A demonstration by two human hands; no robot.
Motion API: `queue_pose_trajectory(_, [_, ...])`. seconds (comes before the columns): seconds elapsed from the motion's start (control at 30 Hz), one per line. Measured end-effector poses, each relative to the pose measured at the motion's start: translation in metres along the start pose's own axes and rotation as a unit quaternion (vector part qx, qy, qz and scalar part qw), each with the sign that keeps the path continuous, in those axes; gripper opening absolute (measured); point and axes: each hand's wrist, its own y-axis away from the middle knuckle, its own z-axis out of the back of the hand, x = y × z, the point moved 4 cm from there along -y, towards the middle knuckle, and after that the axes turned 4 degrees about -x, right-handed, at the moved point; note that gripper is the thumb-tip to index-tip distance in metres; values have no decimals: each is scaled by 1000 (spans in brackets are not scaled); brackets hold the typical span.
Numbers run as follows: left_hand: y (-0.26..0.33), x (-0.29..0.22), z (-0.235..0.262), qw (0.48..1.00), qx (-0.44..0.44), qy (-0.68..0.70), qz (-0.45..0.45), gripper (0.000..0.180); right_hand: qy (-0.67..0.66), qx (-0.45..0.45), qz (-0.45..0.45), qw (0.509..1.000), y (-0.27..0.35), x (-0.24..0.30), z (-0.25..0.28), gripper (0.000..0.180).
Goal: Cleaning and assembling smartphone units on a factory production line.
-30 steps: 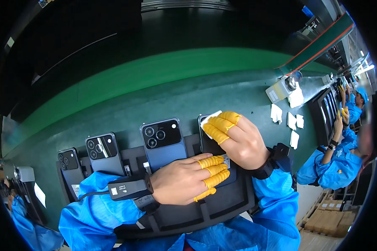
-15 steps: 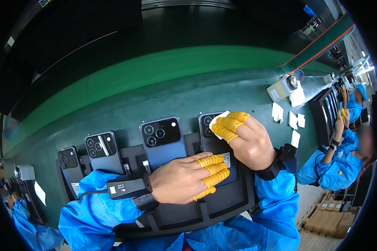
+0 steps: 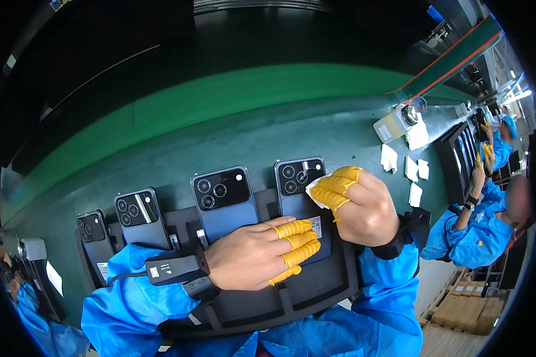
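Observation:
Several blue phones lie back-up in a black slotted tray (image 3: 292, 297) before me. My left hand (image 3: 256, 256), with yellow finger cots, lies flat on the lower part of the rightmost phone (image 3: 301, 196). My right hand (image 3: 363, 205), also in yellow cots, pinches a small white cloth (image 3: 315, 189) against that phone beside its camera block. A second phone (image 3: 223, 202) sits just left of it, a third (image 3: 138, 217) further left. A black device (image 3: 173, 268) is strapped to my left wrist.
A dark green belt (image 3: 250, 125) runs behind the tray. White wipes (image 3: 408, 169) and a small bottle (image 3: 393, 122) lie at the right. A co-worker in blue (image 3: 476, 232) works at another black tray (image 3: 458, 160). Cardboard boxes (image 3: 458, 309) stand lower right.
My right hand has slid right and down off the phone's camera block, which now shows, the white cloth going with it. My left hand has stayed on the phone.

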Motion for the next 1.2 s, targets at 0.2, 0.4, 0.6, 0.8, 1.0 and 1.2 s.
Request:
queue_pose_trajectory(0.2, [-1, 0, -2, 1000, -4, 10, -4, 41, 21, -66, 29, 997, -6, 1, -10, 41])
queue_pose_trajectory(0.4, [-1, 0, 0, 1000, -3, 3, -4, 41, 23, -14, 17, 999, -8, 3, -14, 29])
queue_pose_trajectory(0.6, [-1, -1, 0, 1000, -12, 3, -3, 41, 16, 56, -14, 998, -2, 6, 2, 27])
queue_pose_trajectory(0.8, [-2, 0, -3, 1000, -3, 8, -8, 42, 31, -41, 6, 999, -13, 6, -7, 34])
queue_pose_trajectory(1.0, [-2, -1, -3, 999, -8, 35, -2, 40, 16, -31, 38, 999, -20, 4, -31, 24])
queue_pose_trajectory(1.2, [-2, 0, -3, 999, -2, 40, -1, 41, 11, 8, 25, 1000, -13, 1, -14, 20])
